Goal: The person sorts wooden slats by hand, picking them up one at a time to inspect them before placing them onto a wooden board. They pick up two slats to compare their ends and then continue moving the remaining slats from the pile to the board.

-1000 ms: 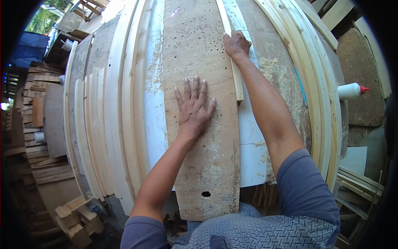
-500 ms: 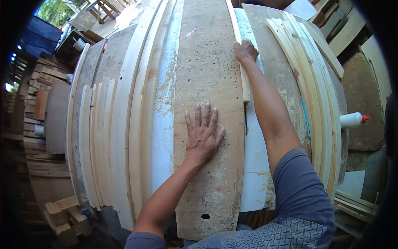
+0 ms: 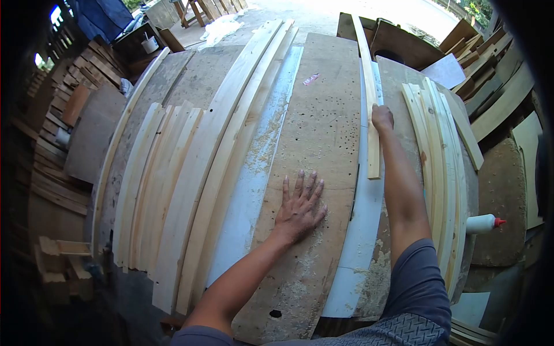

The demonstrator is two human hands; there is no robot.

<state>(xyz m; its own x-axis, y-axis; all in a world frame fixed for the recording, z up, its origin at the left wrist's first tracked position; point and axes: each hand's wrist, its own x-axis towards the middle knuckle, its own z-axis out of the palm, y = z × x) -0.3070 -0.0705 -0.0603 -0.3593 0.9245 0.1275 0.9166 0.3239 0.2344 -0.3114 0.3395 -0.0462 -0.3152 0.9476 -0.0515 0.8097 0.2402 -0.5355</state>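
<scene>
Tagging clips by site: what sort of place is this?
Likely a woodworking shop: long pale wooden strips on the bench, wood shavings scattered over a brown board pitted with small holes, and a white bottle with a red nozzle.

The wide board [image 3: 323,138] is light brown, dotted with small dark holes, blotched with pale sawdust, and marked by a black hole near its near edge. The strip [image 3: 368,86] is creamy yellow. Pale blue-white panels [image 3: 238,225] show on both sides of the board, flecked with tan sawdust. Yellowish planks [image 3: 202,144] toward the left edge of the mottled grey-brown tabletop [image 3: 213,66] carry faint grain. The bottle [image 3: 480,224] is white, its cap [image 3: 499,222] red. The sleeve [image 3: 418,277] is slate blue; the grey shirt front [image 3: 412,331] has dark, slanting dashes.
</scene>
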